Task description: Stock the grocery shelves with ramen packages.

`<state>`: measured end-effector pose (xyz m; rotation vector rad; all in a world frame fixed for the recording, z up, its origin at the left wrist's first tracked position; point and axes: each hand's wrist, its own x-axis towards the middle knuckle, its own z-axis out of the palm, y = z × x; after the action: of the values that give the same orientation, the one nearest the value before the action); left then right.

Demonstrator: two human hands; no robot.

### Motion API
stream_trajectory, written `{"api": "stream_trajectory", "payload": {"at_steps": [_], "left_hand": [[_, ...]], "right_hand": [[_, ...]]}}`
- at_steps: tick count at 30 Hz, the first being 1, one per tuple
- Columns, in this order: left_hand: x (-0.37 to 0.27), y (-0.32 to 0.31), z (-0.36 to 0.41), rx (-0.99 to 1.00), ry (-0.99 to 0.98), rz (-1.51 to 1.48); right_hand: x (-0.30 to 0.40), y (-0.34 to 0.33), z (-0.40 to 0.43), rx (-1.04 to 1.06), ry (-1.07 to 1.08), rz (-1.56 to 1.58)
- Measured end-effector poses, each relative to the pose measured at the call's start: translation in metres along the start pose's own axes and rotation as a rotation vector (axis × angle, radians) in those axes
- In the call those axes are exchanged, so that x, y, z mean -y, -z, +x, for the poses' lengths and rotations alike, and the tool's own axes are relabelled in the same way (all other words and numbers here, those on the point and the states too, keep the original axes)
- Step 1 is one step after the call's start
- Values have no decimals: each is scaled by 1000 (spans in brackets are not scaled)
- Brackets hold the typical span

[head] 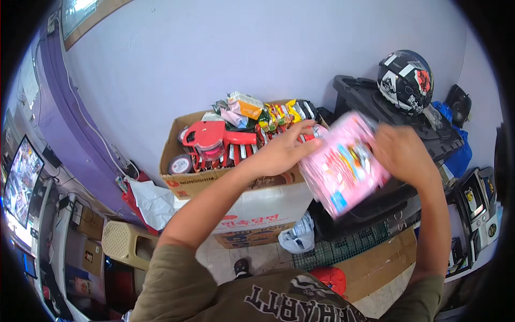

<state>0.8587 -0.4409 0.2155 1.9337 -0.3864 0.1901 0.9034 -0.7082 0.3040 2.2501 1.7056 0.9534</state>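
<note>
A glossy pink plastic pack, blurred by motion, is tilted in front of me at the right of an open cardboard carton. My right hand grips its upper right edge, the fingers curled. At the opposite edge my left hand has its thumb against the pack, above the carton's right part. Inside the carton are several snack packets, a red plastic handled container and a round lidded tub. An orange-and-white packet lies on top at the back. My left forearm hides part of the carton's front.
A black and white helmet rests on a black lidded storage bin. More boxes support the carton. A white plastic bag hangs low beside them. At left stand a beige plastic stool and a monitor.
</note>
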Motion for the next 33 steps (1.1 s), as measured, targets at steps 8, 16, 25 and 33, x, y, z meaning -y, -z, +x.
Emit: {"api": "stream_trajectory", "payload": {"at_steps": [8, 16, 25, 33], "left_hand": [[65, 89, -10, -215, -190, 453], [25, 150, 24, -7, -504, 703], [14, 135, 54, 171, -503, 1072], [-8, 138, 84, 418, -407, 924]], "right_hand": [[21, -102, 108, -291, 124, -69], [100, -132, 105, -525, -272, 213], [80, -144, 101, -792, -583, 876], [28, -116, 124, -218, -415, 977]]}}
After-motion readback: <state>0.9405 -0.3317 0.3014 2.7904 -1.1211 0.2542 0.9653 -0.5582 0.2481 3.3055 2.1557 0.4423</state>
